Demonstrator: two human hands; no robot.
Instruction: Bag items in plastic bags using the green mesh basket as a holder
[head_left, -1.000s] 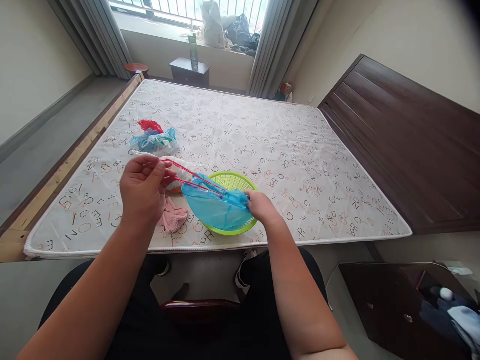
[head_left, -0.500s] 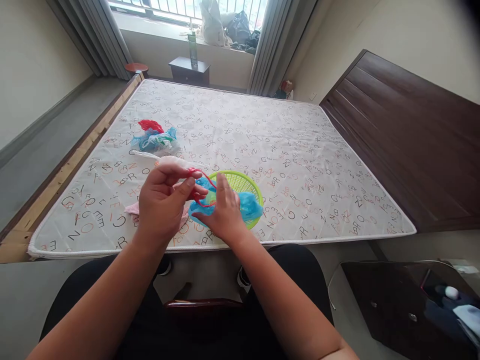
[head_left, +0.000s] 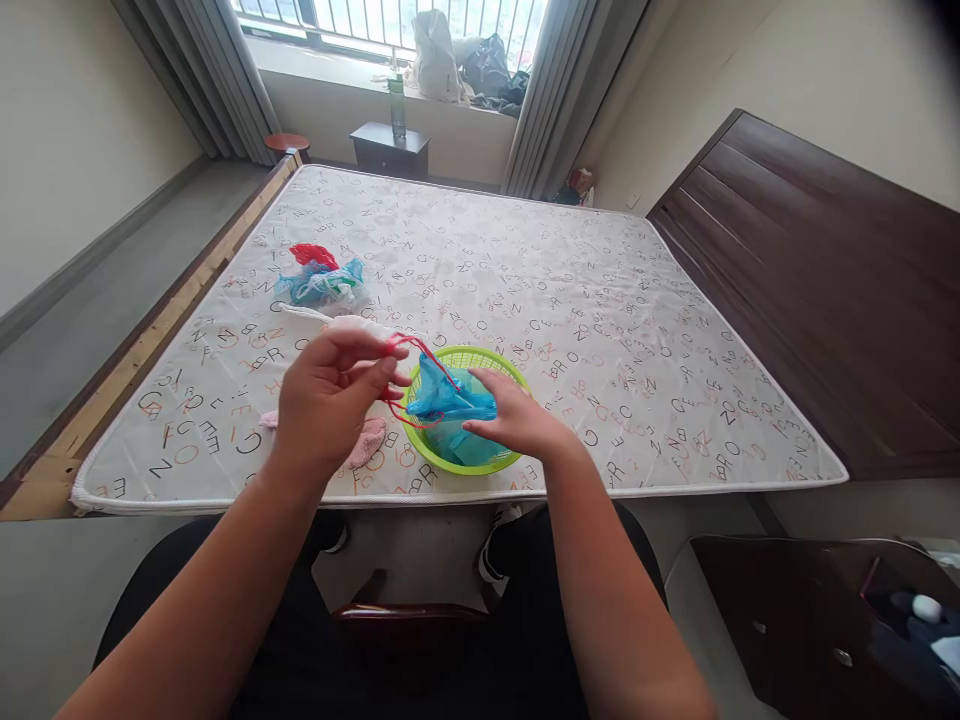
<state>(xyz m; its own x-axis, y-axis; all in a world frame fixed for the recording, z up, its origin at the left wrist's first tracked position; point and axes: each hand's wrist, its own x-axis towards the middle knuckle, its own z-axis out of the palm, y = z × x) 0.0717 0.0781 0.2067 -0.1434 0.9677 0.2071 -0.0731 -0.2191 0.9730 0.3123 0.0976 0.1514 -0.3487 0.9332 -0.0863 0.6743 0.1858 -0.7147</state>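
Note:
My left hand (head_left: 326,395) is closed, with thumb and fingertips pinching a thin red string (head_left: 411,343). Two strands of the string run right to a crumpled blue plastic bag (head_left: 450,405). Over the right side of this bag is my right hand (head_left: 517,412); its thumb and fingers curve around the bunched plastic, and part of the grip is hidden. Beneath both, a lime-green basket (head_left: 469,468) sits close to the mattress's near edge, with blue plastic inside it. A pink fuzzy cloth (head_left: 367,443) lies beside the basket, partly behind my left hand.
The letter-printed mattress (head_left: 570,290) carries a pile of blue and white plastic bags (head_left: 319,283) with a red bag (head_left: 313,256) at far left. A dark headboard (head_left: 810,300) rises on the right. A dark cabinet (head_left: 780,620) stands at lower right.
My right hand has moved right, out from between the red strands, toward the bag's right side. My left hand keeps its pinch on the string. More of the blue bag shows above the basket.

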